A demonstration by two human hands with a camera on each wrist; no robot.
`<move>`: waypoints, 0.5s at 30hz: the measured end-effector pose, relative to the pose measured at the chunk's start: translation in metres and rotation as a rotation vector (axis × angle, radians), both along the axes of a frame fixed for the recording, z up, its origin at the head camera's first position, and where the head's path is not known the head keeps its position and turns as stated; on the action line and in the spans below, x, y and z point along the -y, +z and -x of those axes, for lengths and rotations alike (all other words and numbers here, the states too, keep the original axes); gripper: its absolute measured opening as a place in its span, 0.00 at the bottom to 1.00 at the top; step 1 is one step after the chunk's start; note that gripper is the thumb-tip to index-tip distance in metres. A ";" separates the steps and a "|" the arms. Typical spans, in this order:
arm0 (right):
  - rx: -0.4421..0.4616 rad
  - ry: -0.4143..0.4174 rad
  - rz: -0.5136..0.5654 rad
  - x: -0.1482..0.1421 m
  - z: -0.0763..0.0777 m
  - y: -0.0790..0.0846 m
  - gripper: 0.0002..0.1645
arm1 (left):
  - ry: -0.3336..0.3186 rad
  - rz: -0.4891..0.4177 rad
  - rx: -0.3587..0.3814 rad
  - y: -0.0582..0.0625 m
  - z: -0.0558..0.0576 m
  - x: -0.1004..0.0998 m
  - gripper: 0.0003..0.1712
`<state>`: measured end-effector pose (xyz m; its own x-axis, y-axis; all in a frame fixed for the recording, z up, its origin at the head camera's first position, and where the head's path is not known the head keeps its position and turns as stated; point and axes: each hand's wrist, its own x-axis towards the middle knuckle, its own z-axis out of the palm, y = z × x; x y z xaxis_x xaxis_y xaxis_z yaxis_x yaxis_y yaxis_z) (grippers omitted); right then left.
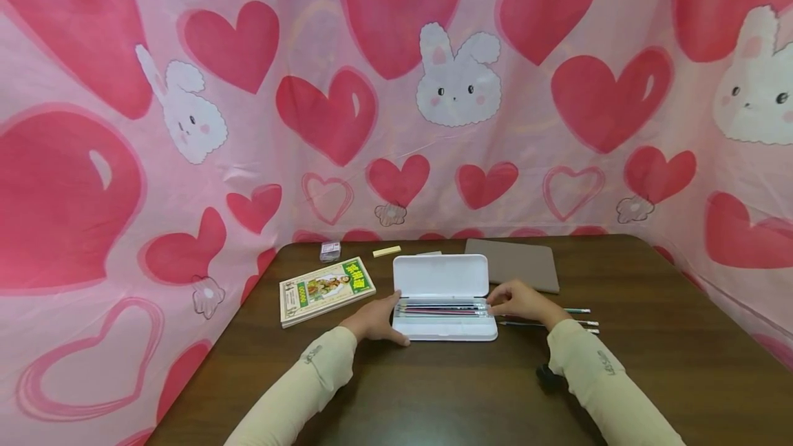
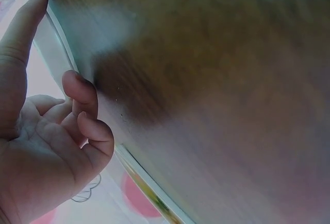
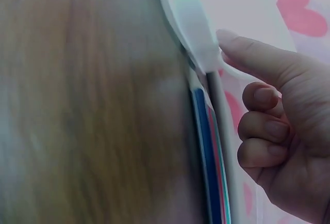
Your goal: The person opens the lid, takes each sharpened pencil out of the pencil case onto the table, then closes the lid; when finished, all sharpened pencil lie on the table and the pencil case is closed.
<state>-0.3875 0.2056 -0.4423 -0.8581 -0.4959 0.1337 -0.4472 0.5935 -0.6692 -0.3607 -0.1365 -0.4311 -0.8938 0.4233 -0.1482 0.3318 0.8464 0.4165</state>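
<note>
A white pencil case [image 1: 445,331] lies open on the table, its lid [image 1: 441,275] raised at the back. Several pencils [image 1: 434,312] lie lengthwise in it. My left hand [image 1: 374,320] holds the case's left end, thumb along the front corner and fingers at the back. In the left wrist view its thumb [image 2: 26,20] touches the white edge and the other fingers curl. My right hand [image 1: 520,300] is at the case's right end, its fingertips by the pencil ends. One extended digit meets the white rim [image 3: 203,38] in the right wrist view; whether it pinches a pencil is hidden.
Several loose pencils [image 1: 585,323] lie right of the case, partly under my right forearm. A book [image 1: 325,289] lies to the left. Behind are a grey-brown flat notebook [image 1: 520,263], a yellow strip [image 1: 387,251] and a small clear box [image 1: 330,252]. A dark object [image 1: 548,377] is beside the right sleeve.
</note>
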 end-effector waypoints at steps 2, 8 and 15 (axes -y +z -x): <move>0.005 0.016 -0.009 0.004 0.000 0.000 0.13 | 0.001 -0.003 0.004 0.000 0.000 -0.001 0.62; 0.030 0.013 -0.069 0.012 0.001 0.002 0.12 | 0.005 -0.001 0.010 0.002 -0.002 -0.002 0.62; 0.013 -0.014 -0.130 0.021 0.001 0.006 0.09 | 0.009 -0.007 0.009 0.001 -0.001 0.000 0.62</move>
